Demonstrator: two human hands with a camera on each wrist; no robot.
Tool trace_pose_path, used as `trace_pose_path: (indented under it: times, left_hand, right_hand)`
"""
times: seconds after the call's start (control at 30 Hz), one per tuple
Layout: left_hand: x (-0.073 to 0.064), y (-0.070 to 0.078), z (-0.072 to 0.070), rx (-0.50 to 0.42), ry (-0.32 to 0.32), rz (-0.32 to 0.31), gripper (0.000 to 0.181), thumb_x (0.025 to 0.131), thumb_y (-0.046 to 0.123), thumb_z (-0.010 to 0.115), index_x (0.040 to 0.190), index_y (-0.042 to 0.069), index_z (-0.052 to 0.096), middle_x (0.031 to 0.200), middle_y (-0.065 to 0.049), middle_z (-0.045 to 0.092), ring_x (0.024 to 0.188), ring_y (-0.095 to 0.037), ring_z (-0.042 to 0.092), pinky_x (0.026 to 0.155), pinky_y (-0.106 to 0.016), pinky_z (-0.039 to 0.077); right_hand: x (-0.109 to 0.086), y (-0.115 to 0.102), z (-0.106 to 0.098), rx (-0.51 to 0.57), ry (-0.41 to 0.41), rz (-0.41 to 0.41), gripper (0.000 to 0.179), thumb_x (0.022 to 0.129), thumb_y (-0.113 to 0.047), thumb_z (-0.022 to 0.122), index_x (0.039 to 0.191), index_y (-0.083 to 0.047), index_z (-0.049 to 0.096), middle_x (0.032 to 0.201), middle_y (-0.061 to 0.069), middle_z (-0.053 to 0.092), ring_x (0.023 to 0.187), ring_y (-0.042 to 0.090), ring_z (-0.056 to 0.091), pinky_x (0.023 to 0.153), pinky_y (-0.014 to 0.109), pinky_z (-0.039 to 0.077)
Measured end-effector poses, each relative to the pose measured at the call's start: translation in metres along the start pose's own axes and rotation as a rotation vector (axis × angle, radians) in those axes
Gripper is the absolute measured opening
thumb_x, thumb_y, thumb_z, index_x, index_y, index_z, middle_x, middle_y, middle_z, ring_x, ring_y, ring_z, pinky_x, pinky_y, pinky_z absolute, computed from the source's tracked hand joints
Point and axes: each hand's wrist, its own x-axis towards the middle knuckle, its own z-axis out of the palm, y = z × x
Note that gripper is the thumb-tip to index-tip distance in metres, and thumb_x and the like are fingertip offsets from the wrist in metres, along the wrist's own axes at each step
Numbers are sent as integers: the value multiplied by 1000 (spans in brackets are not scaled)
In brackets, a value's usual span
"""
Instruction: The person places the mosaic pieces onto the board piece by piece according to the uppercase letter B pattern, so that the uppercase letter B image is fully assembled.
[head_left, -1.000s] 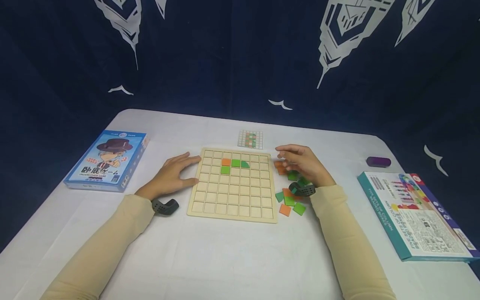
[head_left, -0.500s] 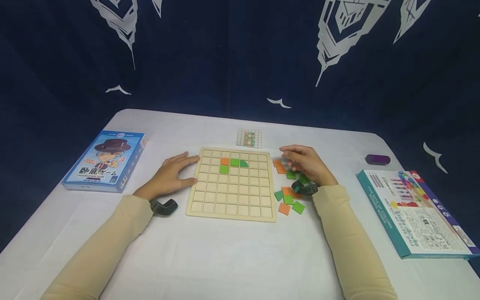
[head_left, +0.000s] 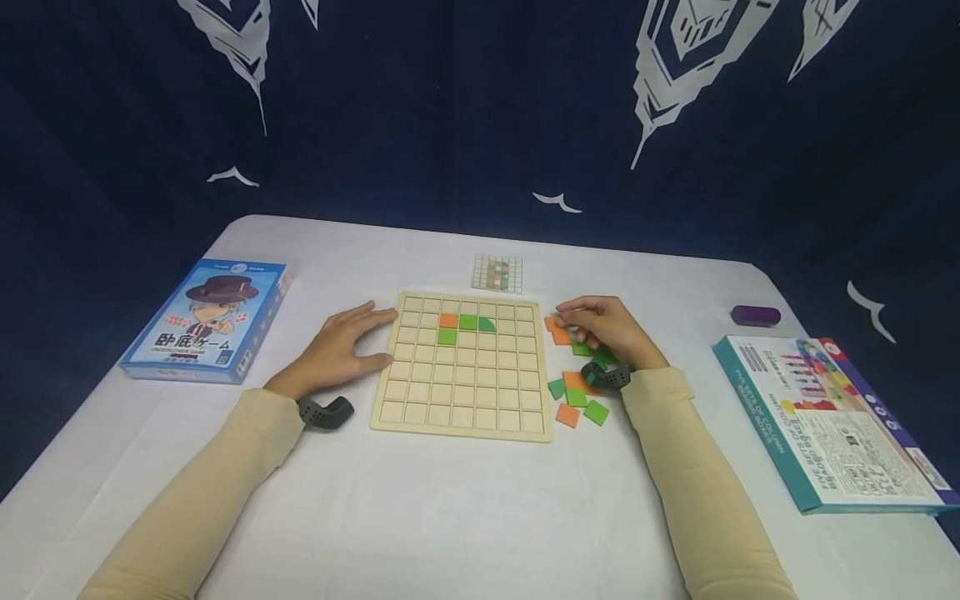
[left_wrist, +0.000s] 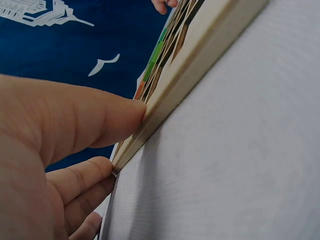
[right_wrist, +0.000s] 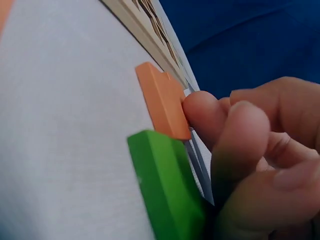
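Head view: we see the wooden grid board (head_left: pixel 461 365) at the middle of the desk (head_left: pixel 450 517), with one orange and three green tiles seated in its upper rows. Our left hand (head_left: pixel 347 348) lies spread, fingers straight against the board's left edge, apparently bracing it so it won't slide. Our right hand (head_left: pixel 606 332) sits just off the board's right edge, fingers curled over the loose tiles (head_left: pixel 577 400), tips on an orange tile (head_left: pixel 560 335). A pattern card (head_left: pixel 497 273) lies beyond the board's far edge, likely as reference. A blue game box (head_left: pixel 206 321) sits by the desk's left edge, a teal box (head_left: pixel 828 421) by the right edge, a small purple object (head_left: pixel 755 316) near the far right corner. Left wrist view: thumb and fingers (left_wrist: pixel 90 180) press flat on the board's rim (left_wrist: pixel 190 65); nothing gripped. Right wrist view: fingertips (right_wrist: pixel 202 112) touch the orange tile's (right_wrist: pixel 162 97) edge, a green tile (right_wrist: pixel 167 185) touching it; we cannot tell whether it is truly pinched.
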Motion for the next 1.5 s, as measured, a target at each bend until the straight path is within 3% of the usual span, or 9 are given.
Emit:
trace_pose_path:
  times: [0.4,0.67,1.03,1.5]
  left_hand:
    - [0,1,-2,-1,-3,0,75,95,30,73,162,5,48,170,-19,42,163,-42,23,132,-63,10]
    - [0,0,-1,2,0,1,76,95,30,74,162,6,48,170,-19,42,163,-42,23,133,-63,10]
    - [0,0,-1,-3,-1,2,75,95,30,74,162,5,49,170,-19,42,163,-42,23,132,-62,11]
    - [0,0,-1,-6,-6,-4,75,96,30,74,162,6,49,170,-18,42,163,-41,23,132,-63,10]
  right_hand:
    - [0,-3,0,-12,40,6,39,107,-11,66,138,10,65,90,-4,74,57,5,48,51,18,44]
    - [4,-1,3,-94,71,19,35,103,-4,65,136,10,67,82,0,64,56,7,46,51,19,43]
    - [4,-5,6,-238,74,53,37,99,-2,68,136,4,70,84,1,64,53,7,45,49,19,41]
    - [3,-7,7,-292,72,53,36,99,-7,73,132,6,71,87,3,63,55,8,48,50,20,44]
